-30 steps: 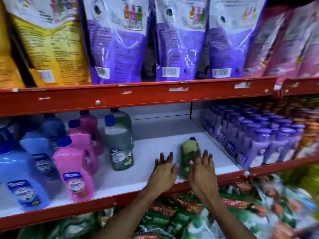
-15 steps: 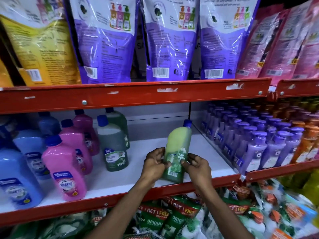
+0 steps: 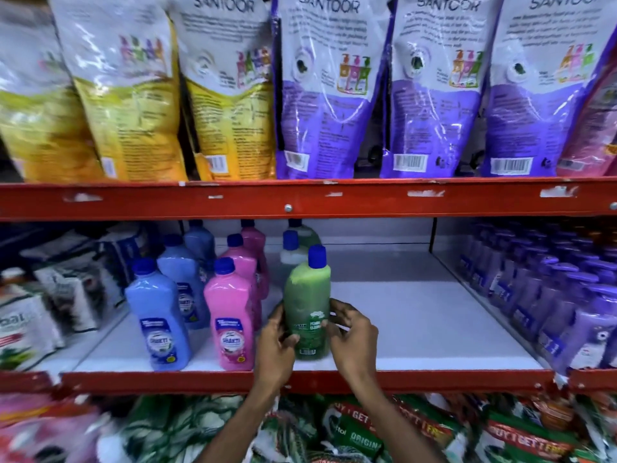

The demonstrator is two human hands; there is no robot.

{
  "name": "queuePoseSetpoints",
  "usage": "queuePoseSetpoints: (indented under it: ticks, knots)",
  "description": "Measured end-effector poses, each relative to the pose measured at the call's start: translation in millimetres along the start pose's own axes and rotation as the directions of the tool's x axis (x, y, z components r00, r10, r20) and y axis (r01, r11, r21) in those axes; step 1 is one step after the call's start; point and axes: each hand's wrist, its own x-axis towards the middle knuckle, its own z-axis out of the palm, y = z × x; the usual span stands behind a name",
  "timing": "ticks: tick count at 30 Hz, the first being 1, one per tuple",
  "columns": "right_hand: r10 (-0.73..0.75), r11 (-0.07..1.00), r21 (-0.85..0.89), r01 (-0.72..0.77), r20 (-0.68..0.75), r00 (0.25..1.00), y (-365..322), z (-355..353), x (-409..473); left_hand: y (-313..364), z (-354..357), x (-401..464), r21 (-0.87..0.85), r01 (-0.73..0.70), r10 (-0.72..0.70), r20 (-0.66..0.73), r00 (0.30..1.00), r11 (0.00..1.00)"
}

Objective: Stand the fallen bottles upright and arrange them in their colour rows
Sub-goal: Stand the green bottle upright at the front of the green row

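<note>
A green bottle (image 3: 309, 295) with a blue cap stands upright near the front edge of the white shelf (image 3: 417, 315). My left hand (image 3: 275, 342) grips its left side and my right hand (image 3: 350, 332) grips its right side. Behind it stand two more green bottles (image 3: 293, 252), partly hidden. Directly to its left runs a row of pink bottles (image 3: 230, 319), and further left a row of blue bottles (image 3: 158, 322), all upright with blue caps.
Purple pump bottles (image 3: 547, 295) fill the shelf section to the right, past a divider. Yellow and purple refill pouches (image 3: 334, 95) hang on the shelf above, over a red beam (image 3: 300, 198). Packets lie at far left and on the shelf below.
The green bottle lay flat on the shelf, was lifted and tilted up, and now stands upright further left, beside the pink row. Both hands stay on it.
</note>
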Motion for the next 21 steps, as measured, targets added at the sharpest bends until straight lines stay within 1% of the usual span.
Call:
queuePoseSetpoints:
  ticks: [4,9,10,11,12,14,15,16,18,21]
  knots:
    - [-0.009,1.000,0.015,0.009,0.000,1.000,-0.8,9.8,-4.9,-5.2,-11.6,2.4,0.066,-0.026,0.023,0.042,0.999,0.998]
    - [0.035,0.999,0.028,-0.033,-0.072,0.997,1.1,14.7,-12.9,-1.3,-19.6,-5.8,0.173,-0.017,-0.002,0.111,0.994,0.985]
    - [0.048,0.998,0.049,-0.046,-0.048,0.998,0.9,14.6,-13.5,-1.9,-21.0,-7.4,0.178,-0.012,-0.011,0.125,0.992,0.984]
    - [0.060,0.995,0.074,-0.061,0.010,0.998,0.6,13.9,-14.0,-2.6,-22.7,-9.1,0.191,-0.012,-0.016,0.142,0.990,0.981]
    - [0.066,0.992,0.099,-0.076,0.102,0.993,0.4,12.9,-13.9,-2.4,-24.3,-11.0,0.218,-0.022,-0.013,0.159,0.987,0.976]
    - [0.060,0.984,0.139,-0.108,0.316,0.947,-1.4,10.0,-13.6,-1.8,-27.7,-15.4,0.278,-0.088,0.030,0.205,0.978,0.956]
    - [0.052,0.982,0.147,-0.118,0.393,0.918,-2.4,8.6,-12.2,-1.5,-28.8,-18.0,0.295,-0.129,0.060,0.230,0.971,0.947]
    - [0.039,0.984,0.140,-0.111,0.436,0.899,-3.7,6.8,-10.6,-0.5,-29.3,-21.0,0.307,-0.159,0.083,0.245,0.966,0.938]
    - [0.017,0.993,0.096,-0.070,0.464,0.886,-8.1,3.1,-6.9,0.1,-29.2,-25.7,0.333,-0.195,0.120,0.232,0.965,0.923]
    - [0.003,1.000,-0.007,0.000,0.409,0.913,-9.9,-1.8,-0.6,0.4,-28.8,-29.3,0.333,-0.201,0.156,0.157,0.975,0.921]
